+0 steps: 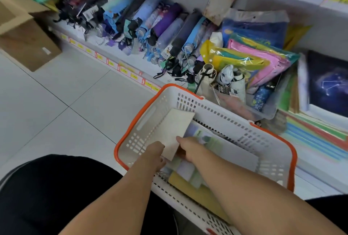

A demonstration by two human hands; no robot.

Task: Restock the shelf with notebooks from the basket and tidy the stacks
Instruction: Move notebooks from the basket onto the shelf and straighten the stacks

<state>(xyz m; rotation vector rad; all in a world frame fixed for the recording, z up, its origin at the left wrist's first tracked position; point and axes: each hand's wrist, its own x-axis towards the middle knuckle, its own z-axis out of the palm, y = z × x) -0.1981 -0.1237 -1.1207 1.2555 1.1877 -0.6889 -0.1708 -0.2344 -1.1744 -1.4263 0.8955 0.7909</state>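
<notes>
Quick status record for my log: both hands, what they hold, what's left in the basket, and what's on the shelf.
left hand: grips lower edge of the beige notebook
right hand: pinches the same notebook's right edge
beige notebook: tilted up, inside the basket
basket: white, orange rim, beside the shelf edge
remaining contents: spiral-bound notebook, yellow notebook, others partly hidden
shelf: folded umbrellas, constellation notebook stack at right

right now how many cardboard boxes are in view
1. The cardboard box sits on the floor at the far left, beside the end of the shelf of umbrellas. Others may lie outside the frame.
</notes>
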